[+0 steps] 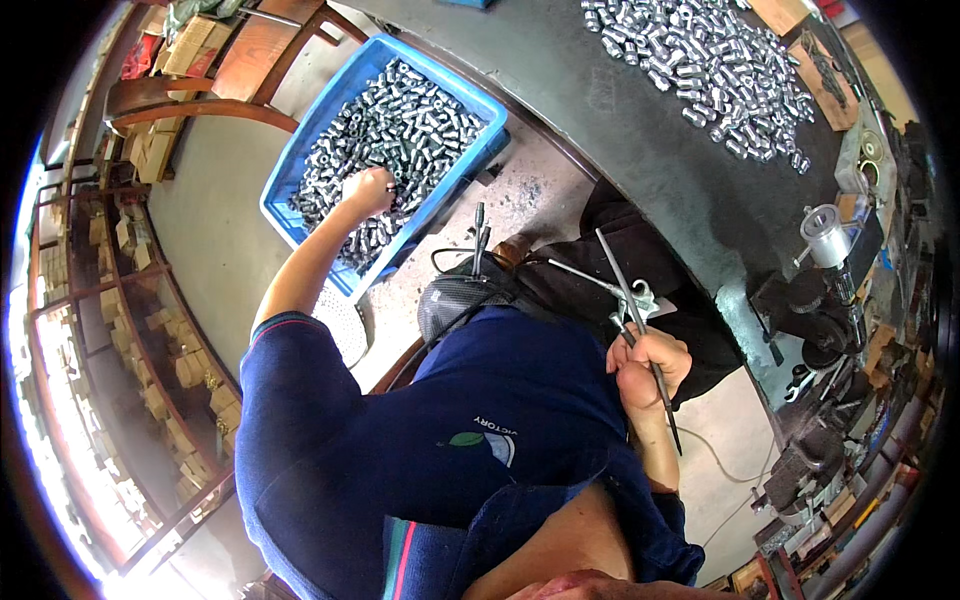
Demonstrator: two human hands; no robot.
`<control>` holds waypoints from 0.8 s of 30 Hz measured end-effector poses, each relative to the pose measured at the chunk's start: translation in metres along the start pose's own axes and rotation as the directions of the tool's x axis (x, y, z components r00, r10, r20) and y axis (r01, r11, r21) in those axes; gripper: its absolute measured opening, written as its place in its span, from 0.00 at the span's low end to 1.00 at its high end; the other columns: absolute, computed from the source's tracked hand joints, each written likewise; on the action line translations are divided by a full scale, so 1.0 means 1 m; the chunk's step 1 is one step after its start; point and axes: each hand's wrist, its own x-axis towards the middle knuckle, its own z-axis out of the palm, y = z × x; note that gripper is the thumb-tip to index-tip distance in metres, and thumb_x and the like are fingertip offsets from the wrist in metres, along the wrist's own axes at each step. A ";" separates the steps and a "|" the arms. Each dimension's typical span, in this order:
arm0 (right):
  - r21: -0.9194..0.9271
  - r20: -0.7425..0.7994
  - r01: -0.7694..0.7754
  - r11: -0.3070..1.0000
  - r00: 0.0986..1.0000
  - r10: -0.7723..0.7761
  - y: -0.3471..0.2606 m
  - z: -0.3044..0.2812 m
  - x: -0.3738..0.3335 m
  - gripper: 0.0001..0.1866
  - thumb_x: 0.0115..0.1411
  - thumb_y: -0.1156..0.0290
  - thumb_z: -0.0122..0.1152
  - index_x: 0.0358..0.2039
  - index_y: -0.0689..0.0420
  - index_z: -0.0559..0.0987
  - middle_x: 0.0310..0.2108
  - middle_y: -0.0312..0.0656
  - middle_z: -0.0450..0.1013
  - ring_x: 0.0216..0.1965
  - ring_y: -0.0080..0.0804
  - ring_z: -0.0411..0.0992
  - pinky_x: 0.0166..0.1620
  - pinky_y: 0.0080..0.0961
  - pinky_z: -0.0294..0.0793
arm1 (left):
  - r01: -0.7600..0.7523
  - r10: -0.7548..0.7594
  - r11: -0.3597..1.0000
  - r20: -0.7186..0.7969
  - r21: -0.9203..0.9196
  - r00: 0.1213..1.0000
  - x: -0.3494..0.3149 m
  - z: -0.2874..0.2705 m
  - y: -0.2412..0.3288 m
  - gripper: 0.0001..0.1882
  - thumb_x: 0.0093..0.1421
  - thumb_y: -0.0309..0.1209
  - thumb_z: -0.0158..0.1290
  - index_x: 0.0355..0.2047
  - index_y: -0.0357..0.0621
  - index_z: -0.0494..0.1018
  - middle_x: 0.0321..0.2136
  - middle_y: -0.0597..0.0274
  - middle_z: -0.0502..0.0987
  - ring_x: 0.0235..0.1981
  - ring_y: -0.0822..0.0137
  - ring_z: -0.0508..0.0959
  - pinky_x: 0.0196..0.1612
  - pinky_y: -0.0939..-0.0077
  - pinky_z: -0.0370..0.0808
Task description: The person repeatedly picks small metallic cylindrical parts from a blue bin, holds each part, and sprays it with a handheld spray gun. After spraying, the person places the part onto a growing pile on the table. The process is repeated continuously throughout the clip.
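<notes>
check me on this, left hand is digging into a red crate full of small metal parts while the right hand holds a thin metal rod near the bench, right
Not quite: the crate is blue, not red, as the head view shows. The rest holds: the left hand reaches into the small metal parts filling it, while the right hand grips a thin metal rod near the dark bench.
</notes>
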 end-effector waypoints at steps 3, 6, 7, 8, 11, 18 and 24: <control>0.008 0.015 -0.010 1.000 1.000 0.010 0.004 -0.002 -0.002 0.21 0.48 0.74 0.58 0.12 0.58 0.54 0.11 0.35 0.56 0.12 0.21 0.57 0.16 0.16 0.57 | -0.056 0.050 0.994 -0.057 -0.098 0.997 0.006 0.022 -0.022 0.11 0.45 0.34 0.54 0.31 0.53 0.77 0.32 0.58 0.78 0.37 0.57 0.79 0.40 0.64 0.75; 0.032 -0.006 -0.035 0.999 0.999 0.035 0.002 0.000 -0.002 0.20 0.48 0.74 0.57 0.12 0.58 0.54 0.11 0.35 0.56 0.12 0.20 0.56 0.16 0.16 0.55 | -0.070 0.080 0.974 0.036 -0.217 0.996 0.001 0.001 -0.014 0.10 0.45 0.34 0.54 0.30 0.51 0.77 0.30 0.58 0.78 0.34 0.58 0.78 0.38 0.64 0.75; 0.040 -0.017 -0.043 0.998 0.999 0.043 0.000 0.000 -0.001 0.20 0.48 0.74 0.57 0.12 0.58 0.54 0.10 0.34 0.55 0.12 0.20 0.55 0.16 0.16 0.55 | -0.112 0.101 0.963 -0.056 -0.245 0.993 -0.004 -0.004 -0.015 0.11 0.44 0.34 0.55 0.30 0.50 0.76 0.28 0.58 0.78 0.31 0.58 0.78 0.36 0.64 0.75; 0.048 -0.028 -0.050 0.998 0.998 0.051 0.000 0.001 -0.001 0.20 0.48 0.74 0.57 0.12 0.58 0.54 0.10 0.34 0.55 0.12 0.20 0.55 0.16 0.16 0.55 | -0.119 0.096 0.927 -0.081 -0.356 0.992 -0.004 -0.005 -0.020 0.11 0.44 0.32 0.57 0.29 0.45 0.75 0.26 0.58 0.78 0.30 0.61 0.78 0.35 0.68 0.75; -0.095 -0.084 -0.082 0.992 0.994 0.074 0.011 -0.003 -0.007 0.20 0.48 0.74 0.57 0.12 0.58 0.54 0.10 0.34 0.55 0.12 0.20 0.56 0.16 0.17 0.54 | -0.155 0.094 0.685 -0.125 -0.712 0.988 -0.011 -0.030 -0.009 0.08 0.50 0.24 0.57 0.31 0.37 0.72 0.27 0.65 0.75 0.30 0.73 0.75 0.37 0.78 0.72; -0.064 -0.015 -0.040 0.997 0.999 0.040 0.007 0.000 0.002 0.17 0.41 0.74 0.56 0.11 0.58 0.55 0.09 0.36 0.54 0.11 0.23 0.56 0.16 0.20 0.51 | -0.275 0.477 -0.082 -0.280 -0.958 0.833 -0.055 -0.129 0.124 0.12 0.56 0.19 0.52 0.41 0.38 0.68 0.38 0.57 0.77 0.42 0.68 0.75 0.48 0.75 0.70; -0.139 0.064 0.004 0.990 0.998 0.005 0.003 -0.009 0.011 0.14 0.40 0.82 0.49 0.11 0.59 0.53 0.09 0.37 0.58 0.11 0.23 0.58 0.15 0.18 0.58 | -0.258 0.748 0.004 -0.168 -0.966 0.641 -0.092 -0.141 0.201 0.09 0.55 0.19 0.53 0.38 0.36 0.73 0.31 0.65 0.75 0.32 0.76 0.74 0.37 0.83 0.72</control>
